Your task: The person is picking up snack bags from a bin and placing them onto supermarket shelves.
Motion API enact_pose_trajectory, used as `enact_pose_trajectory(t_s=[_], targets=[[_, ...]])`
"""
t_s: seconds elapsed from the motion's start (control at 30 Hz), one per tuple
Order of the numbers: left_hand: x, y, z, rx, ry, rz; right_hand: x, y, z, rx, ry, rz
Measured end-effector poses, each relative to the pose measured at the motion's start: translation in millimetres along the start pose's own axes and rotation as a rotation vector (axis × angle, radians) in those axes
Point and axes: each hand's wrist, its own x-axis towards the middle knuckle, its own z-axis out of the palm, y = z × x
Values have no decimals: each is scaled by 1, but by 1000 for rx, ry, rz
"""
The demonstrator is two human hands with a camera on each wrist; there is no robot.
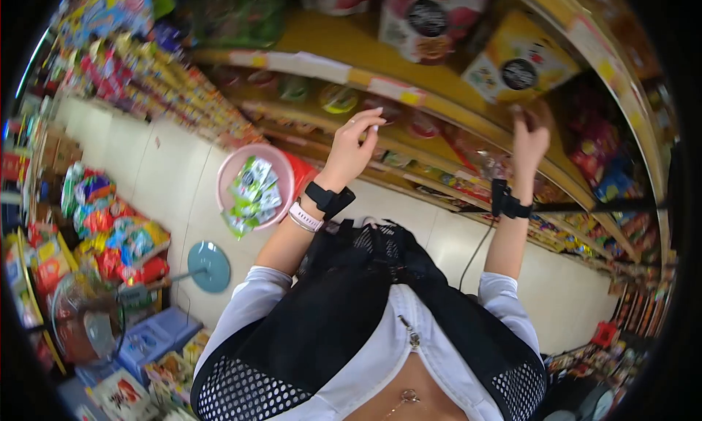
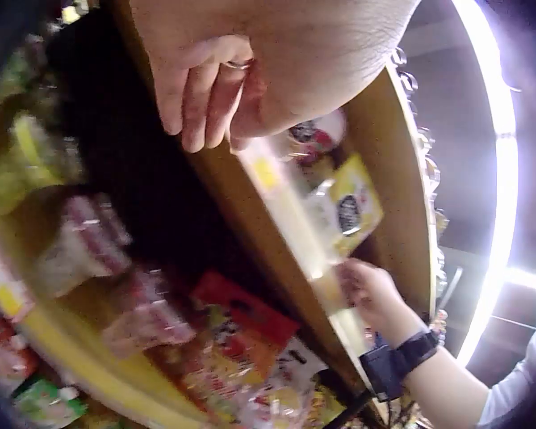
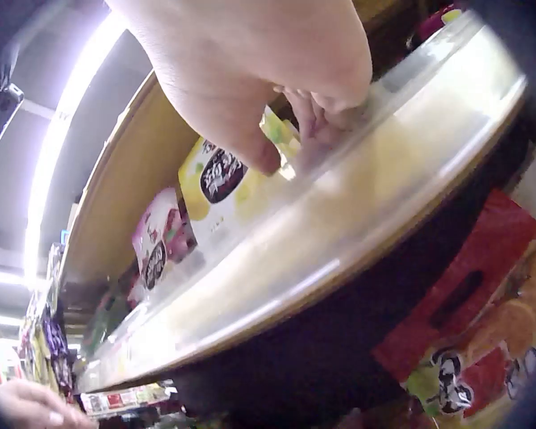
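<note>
My left hand (image 1: 352, 149) hangs in front of the shelf edge, fingers loosely bent, with nothing in them. Its ringed finger shows in the left wrist view. The right hand (image 1: 529, 145) reaches over the upper shelf's front strip, thumb and fingers parted. Its fingertips are right at the lower edge of a yellow-and-white snack pouch (image 1: 521, 64) with a black round label. In the right wrist view that pouch (image 3: 216, 189) stands behind the thumb. A pink-and-white pouch (image 1: 430, 20) with a similar label stands to its left.
A pink bucket (image 1: 222, 174) holding several green-and-white packets stands left of the left arm. Lower shelves carry many snack bags, including a red one (image 3: 447, 299). A fan with a round teal base (image 1: 209, 266) and piled colourful bags (image 1: 121, 227) are farther left.
</note>
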Motion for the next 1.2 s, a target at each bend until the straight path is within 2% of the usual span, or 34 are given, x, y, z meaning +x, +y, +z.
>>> enact_pose_trajectory(t_s=[0.07,0.13,0.2,0.23,0.27,0.33,0.4,0.43,0.47,0.53,0.57,0.6,0.67,0.8,0.87,0.9,0.93,0.97,1.03,1.07,1.17,1.2], targets=[[-55,-43,-39,208,-25,-240,-16,-3,5,3,121,-109],[-134,-94,-91,355,-57,-529,-39,-33,11,-219,210,-289],[-220,-144,-139,494,-102,-778,-58,-41,14,-240,184,-236],[-258,-165,-157,532,-108,-950,-61,-29,11,-408,152,-314],[-293,-180,-173,567,-113,-1123,-63,-23,14,-574,119,-395],[-352,-195,-201,560,-11,-1255,-70,-31,25,-535,116,-391],[-375,-187,-227,512,1,-1443,-73,-37,34,-486,165,-353],[-391,-200,-235,395,165,-1625,-72,-37,36,-477,154,-339],[-407,-211,-239,390,160,-1633,-72,-37,38,-483,146,-340],[-411,-215,-249,409,592,-1772,-74,-40,39,-534,154,-283],[-413,-217,-258,293,544,-1815,-73,-38,38,-535,136,-275],[-417,-224,-260,290,532,-1820,-73,-41,40,-546,135,-275],[-423,-246,-261,78,704,-1884,-73,-46,40,-535,99,-224],[-409,-264,-269,-14,630,-1910,-71,-48,42,-583,73,-197],[-390,-256,-272,18,593,-1777,-72,-47,40,-586,79,-191],[-386,-261,-271,101,666,-1611,-74,-46,42,-587,80,-178],[-383,-264,-274,102,663,-1610,-75,-45,42,-588,81,-165],[-381,-267,-276,155,595,-1518,-75,-45,41,-588,84,-163],[-357,-243,-276,223,526,-1346,-76,-51,41,-581,71,-156],[-347,-230,-278,225,524,-1344,-75,-49,40,-581,73,-154],[-311,-189,-286,-80,581,-1220,-69,-42,36,-572,71,-146],[-297,-173,-290,-77,579,-1215,-69,-44,36,-555,64,-117]])
